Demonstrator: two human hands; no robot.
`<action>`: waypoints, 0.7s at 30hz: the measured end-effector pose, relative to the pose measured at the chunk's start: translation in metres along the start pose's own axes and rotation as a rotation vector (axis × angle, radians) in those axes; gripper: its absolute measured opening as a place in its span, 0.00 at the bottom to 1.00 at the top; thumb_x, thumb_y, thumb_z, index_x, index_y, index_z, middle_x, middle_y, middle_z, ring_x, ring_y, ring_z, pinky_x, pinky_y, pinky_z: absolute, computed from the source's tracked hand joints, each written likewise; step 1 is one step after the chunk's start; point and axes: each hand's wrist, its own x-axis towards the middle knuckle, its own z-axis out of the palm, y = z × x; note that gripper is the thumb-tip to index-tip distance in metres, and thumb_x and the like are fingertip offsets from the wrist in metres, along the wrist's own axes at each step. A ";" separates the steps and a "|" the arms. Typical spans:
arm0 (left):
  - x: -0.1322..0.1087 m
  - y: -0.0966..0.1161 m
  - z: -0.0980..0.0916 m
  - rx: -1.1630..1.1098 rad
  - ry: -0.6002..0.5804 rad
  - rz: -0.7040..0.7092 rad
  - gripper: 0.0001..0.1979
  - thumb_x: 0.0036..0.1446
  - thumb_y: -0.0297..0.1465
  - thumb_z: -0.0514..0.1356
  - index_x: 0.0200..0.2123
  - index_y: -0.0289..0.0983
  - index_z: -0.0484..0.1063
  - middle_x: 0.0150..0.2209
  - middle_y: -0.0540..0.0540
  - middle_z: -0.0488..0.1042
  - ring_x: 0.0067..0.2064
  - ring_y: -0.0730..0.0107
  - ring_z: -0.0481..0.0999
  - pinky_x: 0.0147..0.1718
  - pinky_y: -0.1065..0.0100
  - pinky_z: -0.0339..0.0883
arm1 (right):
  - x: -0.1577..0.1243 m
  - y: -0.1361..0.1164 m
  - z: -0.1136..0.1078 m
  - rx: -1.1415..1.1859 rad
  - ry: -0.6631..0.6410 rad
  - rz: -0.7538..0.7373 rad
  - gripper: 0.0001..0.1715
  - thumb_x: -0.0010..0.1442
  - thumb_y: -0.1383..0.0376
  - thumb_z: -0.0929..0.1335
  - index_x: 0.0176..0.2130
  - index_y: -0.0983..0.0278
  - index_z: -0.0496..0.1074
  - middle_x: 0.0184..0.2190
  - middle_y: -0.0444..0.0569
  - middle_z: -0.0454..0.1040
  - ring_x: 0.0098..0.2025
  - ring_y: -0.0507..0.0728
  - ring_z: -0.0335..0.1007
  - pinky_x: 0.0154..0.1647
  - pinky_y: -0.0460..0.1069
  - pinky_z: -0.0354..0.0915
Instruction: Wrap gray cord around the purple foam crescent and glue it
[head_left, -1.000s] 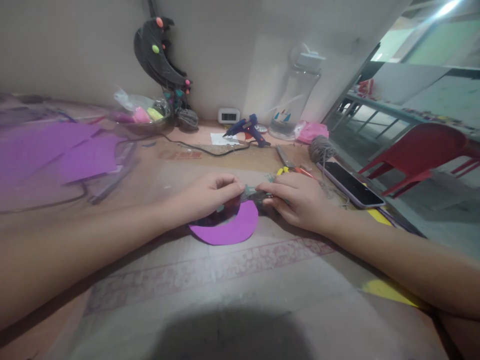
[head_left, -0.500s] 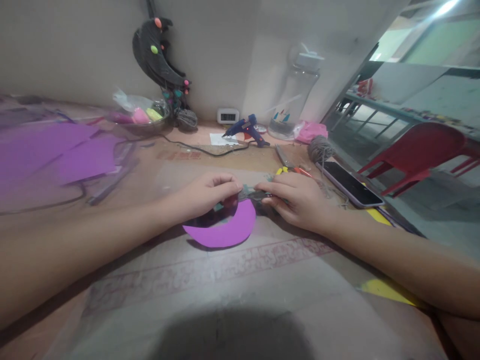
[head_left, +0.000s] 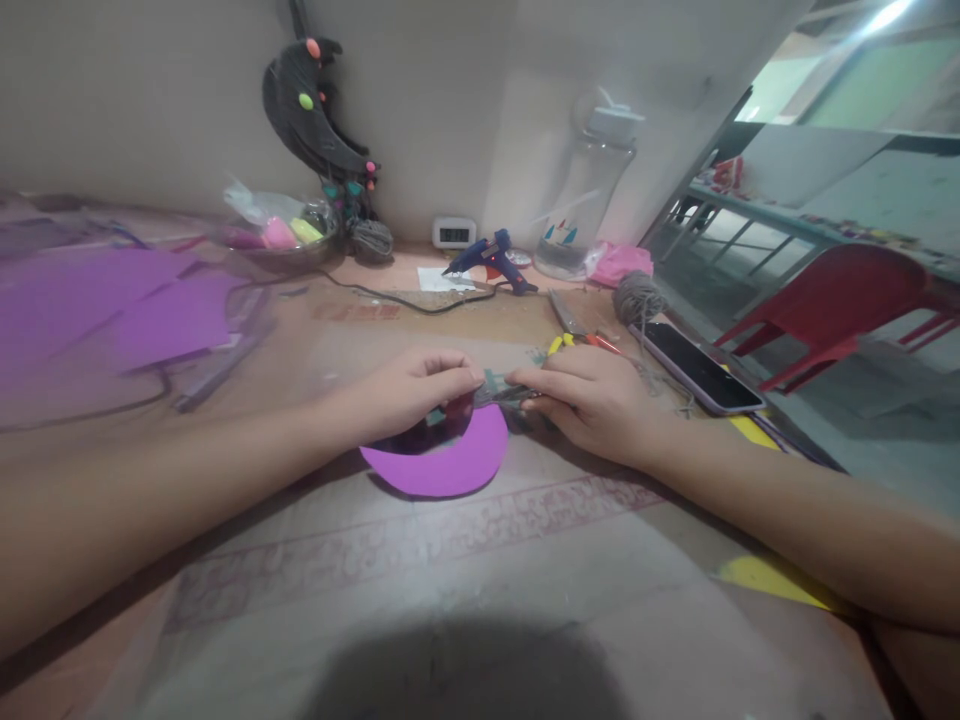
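Note:
A purple paper crescent [head_left: 450, 472] lies tilted on the plastic-covered table, just below my two hands. My left hand [head_left: 431, 392] is closed in a pinch near the crescent's upper tip, on a grey strand that looks like yarn [head_left: 487, 394]. Opposite it, my right hand [head_left: 589, 400] pinches a small grey bundle of the same yarn between thumb and forefinger. The strand spans the short gap between both hands. Fingers hide how it meets the crescent's tip. A grey yarn ball [head_left: 639, 298] sits beyond my right hand, with loose strands trailing down from it.
Scissors [head_left: 566, 312] and yellow- and red-handled tools lie beyond my right hand, beside a phone [head_left: 701, 365]. A blue glue gun [head_left: 491, 260], clock [head_left: 454, 233] and bottle [head_left: 581, 205] stand by the wall. Purple sheets [head_left: 97, 310] cover the left; a bowl [head_left: 277, 250] is behind.
The crescent has shifted very slightly left and down. Both hands keep their pinch in nearly the same place, with the grey bundle at the right fingertips tilted a little differently.

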 end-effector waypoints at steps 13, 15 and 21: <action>0.000 0.003 0.001 0.024 -0.010 0.041 0.15 0.61 0.39 0.53 0.26 0.37 0.68 0.22 0.52 0.70 0.23 0.75 0.67 0.21 0.73 0.57 | 0.000 -0.002 -0.001 0.042 -0.055 0.035 0.17 0.67 0.61 0.62 0.46 0.69 0.73 0.26 0.49 0.70 0.28 0.54 0.63 0.30 0.49 0.54; 0.001 0.002 0.001 0.030 -0.017 0.046 0.15 0.61 0.39 0.53 0.27 0.37 0.68 0.23 0.52 0.70 0.23 0.75 0.66 0.21 0.72 0.57 | 0.000 -0.003 -0.001 0.040 -0.053 0.028 0.17 0.67 0.61 0.62 0.46 0.69 0.74 0.26 0.49 0.70 0.29 0.54 0.63 0.30 0.49 0.55; 0.000 0.000 0.000 0.017 -0.037 0.033 0.15 0.61 0.40 0.53 0.27 0.37 0.67 0.23 0.52 0.70 0.21 0.76 0.64 0.20 0.72 0.55 | 0.002 -0.002 -0.001 0.048 -0.061 0.028 0.16 0.67 0.62 0.62 0.46 0.69 0.74 0.25 0.48 0.70 0.28 0.54 0.64 0.29 0.49 0.54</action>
